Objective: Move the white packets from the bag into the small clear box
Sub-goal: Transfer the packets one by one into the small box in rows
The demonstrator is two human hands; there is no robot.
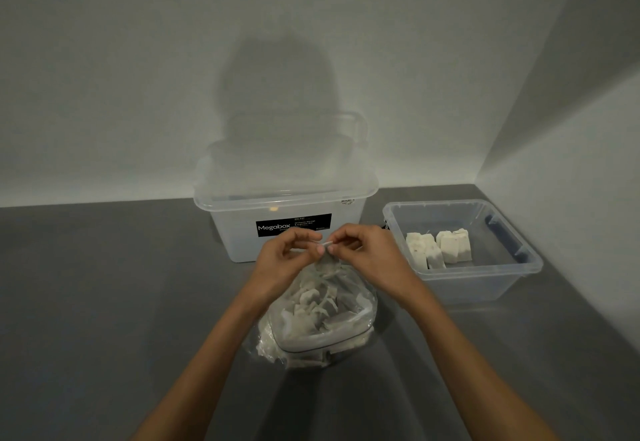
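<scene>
From the head camera, both hands met above the clear bag on the grey desk. The left hand and right hand each had fingers closed in a pinch on one white packet dangling over the bag's mouth. More packets filled the bag. To the right, the small clear box held several upright packets. Behind stood a lidded "Megabox" bin.

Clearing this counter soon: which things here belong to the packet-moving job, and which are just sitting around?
In use: bag; white packets; small clear box; left hand; right hand, both pinching one packet.
Idle: lidded Megabox tub.
</scene>
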